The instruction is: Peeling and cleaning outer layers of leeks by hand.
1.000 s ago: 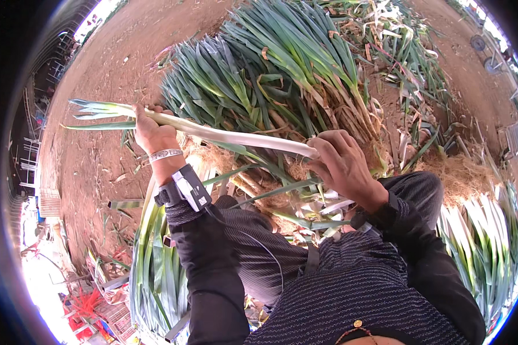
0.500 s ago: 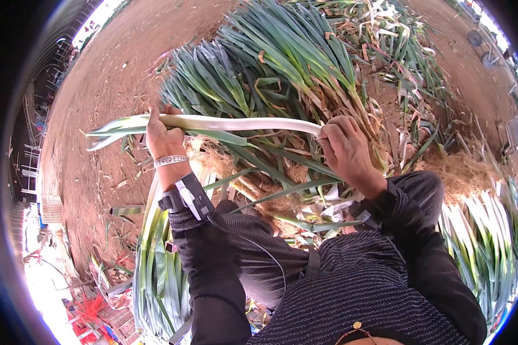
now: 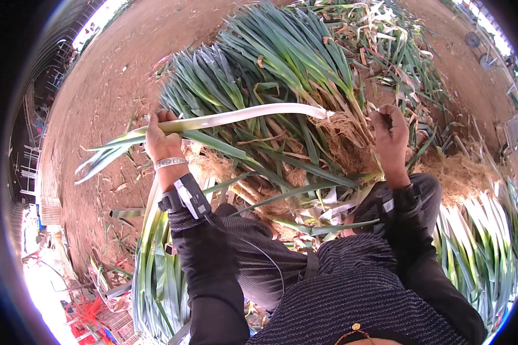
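My left hand (image 3: 162,141) is closed around the green upper part of a leek (image 3: 253,111), held nearly level above the pile. Its leaves point left past my wrist, and its long white shank curves right to a rooted end, which is free. Right of those roots, my right hand (image 3: 390,135) is raised with thumb and fingers pinched. A small pale-green bit of leek leaf (image 3: 372,107) shows at its fingertips; the rest of that piece is mostly hidden by the hand. Under both hands lies a heap of leeks (image 3: 293,52) with dark green leaves and stringy roots.
White-stemmed leeks lie in a bundle (image 3: 477,241) at the right and in another bundle (image 3: 155,270) by my left forearm. Loose leaves and trimmings (image 3: 394,52) litter the brown dirt ground (image 3: 98,138). A wheeled cart (image 3: 483,49) stands far right.
My right hand has left the leek's root end and moved right, uncovering the roots. The leek stays in my left hand, its leafy end now lower.
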{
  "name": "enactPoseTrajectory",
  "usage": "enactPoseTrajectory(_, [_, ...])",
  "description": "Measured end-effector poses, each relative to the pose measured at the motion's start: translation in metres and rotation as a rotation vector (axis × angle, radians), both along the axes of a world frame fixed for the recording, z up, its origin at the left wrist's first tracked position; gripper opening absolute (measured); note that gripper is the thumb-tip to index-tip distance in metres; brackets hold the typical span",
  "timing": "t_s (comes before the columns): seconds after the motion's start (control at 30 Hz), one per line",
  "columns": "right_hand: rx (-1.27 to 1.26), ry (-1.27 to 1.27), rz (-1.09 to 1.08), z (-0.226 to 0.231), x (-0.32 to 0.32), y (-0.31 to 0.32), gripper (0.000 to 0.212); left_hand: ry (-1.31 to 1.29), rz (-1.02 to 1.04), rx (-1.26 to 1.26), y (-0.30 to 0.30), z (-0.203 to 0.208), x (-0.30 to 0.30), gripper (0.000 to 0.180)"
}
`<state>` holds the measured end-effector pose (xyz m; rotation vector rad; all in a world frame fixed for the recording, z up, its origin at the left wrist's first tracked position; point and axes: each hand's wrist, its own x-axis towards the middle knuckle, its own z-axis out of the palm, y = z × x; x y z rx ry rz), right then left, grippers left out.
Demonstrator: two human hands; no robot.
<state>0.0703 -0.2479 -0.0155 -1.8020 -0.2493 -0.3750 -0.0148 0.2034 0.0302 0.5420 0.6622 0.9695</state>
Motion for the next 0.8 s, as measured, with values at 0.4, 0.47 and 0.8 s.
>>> enactPoseTrajectory(0.4, [-0.613, -0.319, 0.201, 0.004, -0.02, 0.056, 0.014, -0.005, -0.228, 0.209, -0.002, -0.027, -0.004, 0.013])
enactPoseTrajectory(0.47, [-0.577, -0.455, 0.191, 0.0, -0.023, 0.057, 0.015, 0.017, -0.174, 0.146, -0.003, -0.029, -0.004, 0.016])
enactPoseTrajectory(0.8, [-0.523, -0.459, 0.252, 0.009, -0.025, 0.048, 0.018, 0.015, -0.304, 0.156, 0.0, -0.016, 0.002, 0.03])
